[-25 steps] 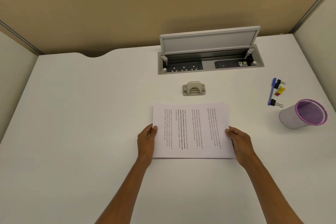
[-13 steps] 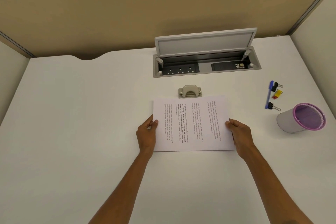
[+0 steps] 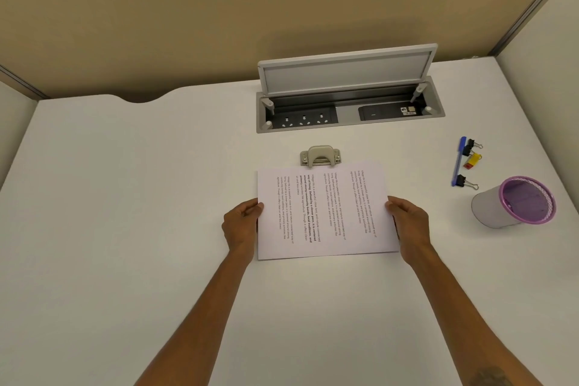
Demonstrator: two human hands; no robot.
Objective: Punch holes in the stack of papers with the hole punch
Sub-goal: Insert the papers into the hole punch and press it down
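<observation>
Both hands, left [image 3: 242, 224] and right [image 3: 409, 224], grip clamped on white printed paper stack [image 3: 326, 213]; we square its far edge into beige metal hole punch [image 3: 320, 156] slot.

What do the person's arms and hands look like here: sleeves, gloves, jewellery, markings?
Both forearms are bare, with no sleeves in view. The left hand and right hand wear no gloves, rings or watch. A faint dark mark, perhaps a tattoo, shows on the right forearm.

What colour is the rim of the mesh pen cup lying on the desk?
Purple, around the pen cup; the head view shows it clearly.
</observation>
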